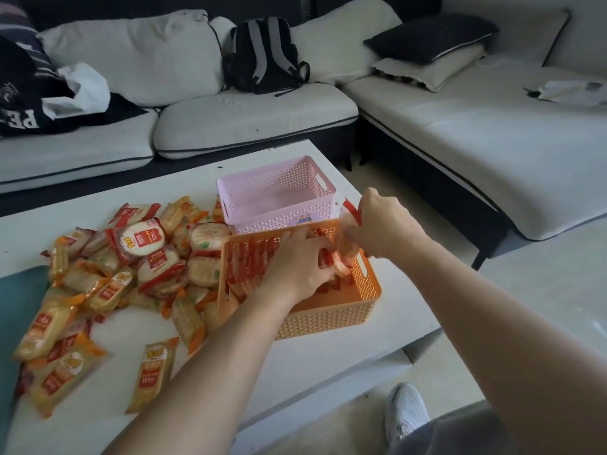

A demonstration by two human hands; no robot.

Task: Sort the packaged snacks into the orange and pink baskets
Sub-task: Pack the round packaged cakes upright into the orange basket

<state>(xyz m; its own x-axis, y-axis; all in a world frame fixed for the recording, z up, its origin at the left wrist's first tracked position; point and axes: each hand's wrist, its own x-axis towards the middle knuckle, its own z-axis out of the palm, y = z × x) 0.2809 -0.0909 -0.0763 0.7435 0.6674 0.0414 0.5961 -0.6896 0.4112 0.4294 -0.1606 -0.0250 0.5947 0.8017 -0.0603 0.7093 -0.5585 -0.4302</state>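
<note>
- The orange basket (328, 318) is sitting right of centre in the frame on the white table (108, 418), with a row of red-edged snack packets (244, 262) standing on edge along its left inner side.
- The left hand (297, 262) is reaching down into the orange basket, its fingers curled around red-and-white packets there.
- The right hand (381, 224) is hovering over the basket's far right corner, pinching a red-trimmed packet (349, 211) between thumb and fingers.
- The pink basket (277, 193) is standing just behind the orange one, touching or nearly touching it; no packets are showing inside.
- A loose pile of snacks (131, 267) is spreading across the left half of the table, round rice-cracker packs near the baskets, long orange-yellow packs toward the lower left.
- A black backpack (262, 55) is leaning on the pale sofa (256, 116) in the upper centre.
- A white shoe (405, 412) is showing on the floor at the lower right.
</note>
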